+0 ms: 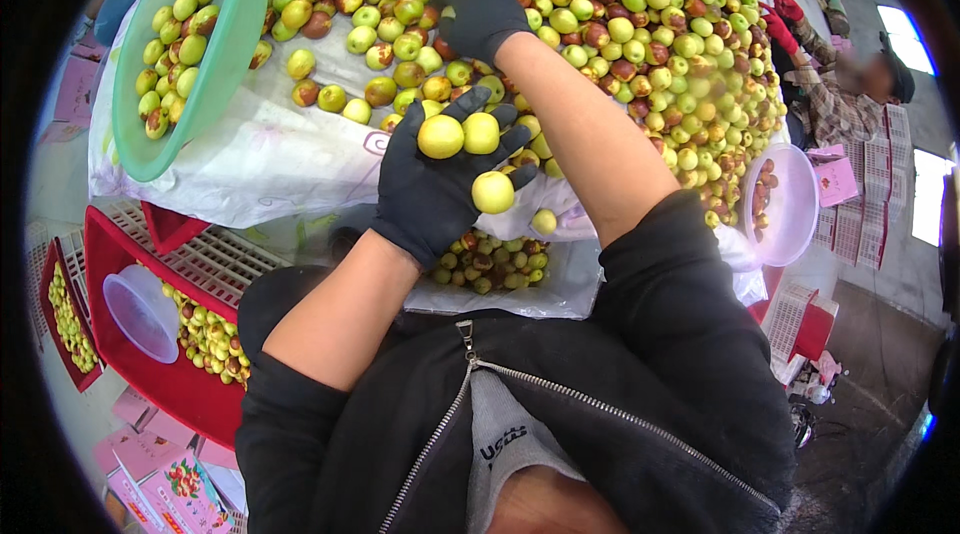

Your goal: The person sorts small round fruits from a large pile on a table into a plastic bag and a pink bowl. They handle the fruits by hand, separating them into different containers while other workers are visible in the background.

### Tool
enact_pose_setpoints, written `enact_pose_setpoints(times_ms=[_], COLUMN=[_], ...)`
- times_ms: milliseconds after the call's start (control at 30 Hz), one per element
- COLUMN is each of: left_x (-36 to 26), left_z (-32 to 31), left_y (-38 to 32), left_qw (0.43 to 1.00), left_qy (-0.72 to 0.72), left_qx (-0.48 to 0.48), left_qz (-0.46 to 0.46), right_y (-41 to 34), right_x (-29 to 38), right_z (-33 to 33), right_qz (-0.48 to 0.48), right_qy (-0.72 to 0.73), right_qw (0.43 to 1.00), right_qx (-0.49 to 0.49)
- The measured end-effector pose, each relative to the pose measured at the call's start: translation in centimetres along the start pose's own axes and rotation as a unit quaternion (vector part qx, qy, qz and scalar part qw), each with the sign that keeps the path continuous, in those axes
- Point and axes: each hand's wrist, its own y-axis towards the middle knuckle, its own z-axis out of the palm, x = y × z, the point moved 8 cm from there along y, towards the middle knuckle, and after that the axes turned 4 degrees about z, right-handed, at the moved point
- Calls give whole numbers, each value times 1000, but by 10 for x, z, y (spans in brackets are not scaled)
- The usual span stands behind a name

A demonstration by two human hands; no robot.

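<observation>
Green and red-brown jujube fruits (622, 31) lie heaped on a white cloth (277, 151) before me. My left hand (442, 181), in a black glove, is turned palm up at the heap's near edge, with several yellow-green jujubes (441, 136) on its palm and fingers. My right hand (480, 16), also black-gloved, reaches into the heap with bent fingers around a green fruit that shows partly between them; its grip is mostly hidden. A lined box (577, 286) with jujubes in it stands below my left hand, against my body.
A green plastic basin (255, 16) with jujubes leans at the left. Red-lined crates (165, 391) and a purple basin (135, 316) are lower left, above pink boxes (165, 466). A pale basin (799, 204) stands right, near a co-worker (840, 91) in red gloves.
</observation>
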Motion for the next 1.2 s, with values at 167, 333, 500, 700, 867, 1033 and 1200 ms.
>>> enact_pose_setpoints(times_ms=[167,333,500,700,867,1033,1200], left_x=[14,16,17,0,-147,-261,-265], left_z=[-3,0,1,29,36,-149,-294], left_y=[-5,-5,-4,-39,-189,-382,-482], left_qw=[998,998,999,992,950,824,704], left_qy=[-46,-21,20,39,165,81,22], left_qx=[12,38,33,118,178,-277,-537], left_qz=[-50,-42,-32,-22,197,488,464], right_y=[-25,-88,-202,-249,-241,-235,-200], right_x=[-28,-41,-25,-70,-86,-22,-3], right_z=[-4,-67,-127,-67,-89,-76,-58], right_qz=[38,-6,39,302,175,25,27], right_qy=[139,65,317,540,415,190,135], right_qw=[988,996,944,784,878,977,983], right_qx=[51,-60,-89,-41,-160,-95,-119])
